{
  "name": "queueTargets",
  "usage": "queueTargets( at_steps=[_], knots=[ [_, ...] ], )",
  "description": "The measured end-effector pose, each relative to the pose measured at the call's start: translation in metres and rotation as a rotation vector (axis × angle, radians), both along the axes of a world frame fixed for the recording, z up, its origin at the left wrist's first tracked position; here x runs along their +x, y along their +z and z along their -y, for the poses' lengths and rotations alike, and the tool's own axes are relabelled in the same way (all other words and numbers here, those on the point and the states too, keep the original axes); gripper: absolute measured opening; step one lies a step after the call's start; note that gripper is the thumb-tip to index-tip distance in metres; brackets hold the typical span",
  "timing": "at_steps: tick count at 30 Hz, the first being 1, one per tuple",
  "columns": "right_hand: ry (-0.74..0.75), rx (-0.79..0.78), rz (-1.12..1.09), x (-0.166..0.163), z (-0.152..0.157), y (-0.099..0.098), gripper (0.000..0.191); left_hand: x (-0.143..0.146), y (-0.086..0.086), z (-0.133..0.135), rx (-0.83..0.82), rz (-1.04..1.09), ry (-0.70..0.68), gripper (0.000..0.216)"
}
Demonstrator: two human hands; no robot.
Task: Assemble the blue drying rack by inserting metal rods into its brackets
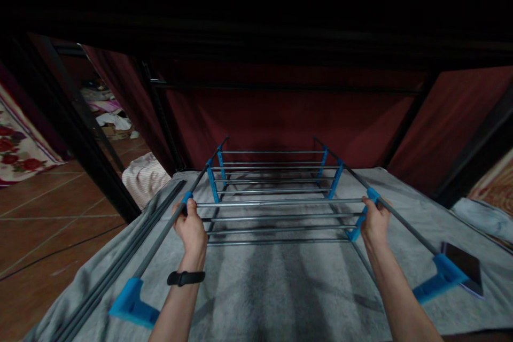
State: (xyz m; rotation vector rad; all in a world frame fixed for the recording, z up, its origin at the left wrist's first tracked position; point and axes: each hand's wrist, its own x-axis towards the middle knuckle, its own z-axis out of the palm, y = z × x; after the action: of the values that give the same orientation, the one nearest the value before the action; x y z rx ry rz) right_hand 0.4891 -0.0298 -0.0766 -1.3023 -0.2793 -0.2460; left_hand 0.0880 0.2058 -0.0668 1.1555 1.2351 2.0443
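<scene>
A shelf rack point(276, 192) of grey metal rods and blue plastic connectors lies on its side on a grey blanket point(280, 288). My left hand point(191, 226) is closed round the left blue connector and side rod. A black band sits on that wrist. My right hand point(374, 220) is closed round the right blue connector and side rod. Both arms reach forward, one on each side of the frame. Blue feet point(130, 303) stick out at the near ends of the side rods.
Loose grey rods point(120, 267) lie along the blanket's left edge. A dark phone point(465, 267) rests on the blanket at right. Dark red fabric walls with black poles enclose the back. Brown tiled floor, a striped cloth point(144, 177) and a floral rug lie to the left.
</scene>
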Motion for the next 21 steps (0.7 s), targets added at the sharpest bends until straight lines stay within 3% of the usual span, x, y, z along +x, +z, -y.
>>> queueTargets(
  at_steps=[9,15,21],
  knots=[
    [0.063,0.004,-0.022,-0.002,0.003,0.0,0.034,0.005,0.004,0.001,0.02,0.016,0.033,0.03],
    [0.065,0.002,-0.008,0.004,0.001,-0.009,0.038,0.007,-0.003,-0.003,0.006,0.081,0.002,0.038],
    [0.077,-0.079,0.04,0.006,0.006,-0.011,0.041,-0.001,-0.005,0.004,0.035,-0.088,-0.047,0.039]
  ],
)
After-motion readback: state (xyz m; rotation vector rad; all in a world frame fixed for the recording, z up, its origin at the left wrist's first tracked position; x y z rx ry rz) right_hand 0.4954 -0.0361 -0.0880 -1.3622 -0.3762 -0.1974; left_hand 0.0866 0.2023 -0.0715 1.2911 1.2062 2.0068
